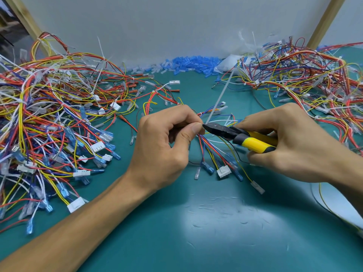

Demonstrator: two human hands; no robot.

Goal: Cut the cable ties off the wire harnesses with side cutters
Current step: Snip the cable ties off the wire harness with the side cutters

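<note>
- Head view: the left hand (167,142) pinches the held wire harness (208,152) between thumb and curled fingers, at the point where its wires bunch together.
- The right hand (290,142), just right of the held wire harness, grips the yellow-and-black handles of the side cutters (241,137).
- The cutters' dark nose lies across the harness and meets it right at the left thumb tip; whether the blades are closed cannot be told.
- A white cable tie (218,101) sticks up from the harness, with its long tail slanting away to the far right.
- Below the pinch, the harness wires fan out toward the person and end in blue terminals and a white connector (224,171).
- The harness rests on a teal mat (216,222).
- 2 tangled piles flank the harness: the left pile (49,114) and the right pile (304,75).
- Beyond the harness, a heap of blue sleeves (192,63) lies against a white panel (176,26).
</note>
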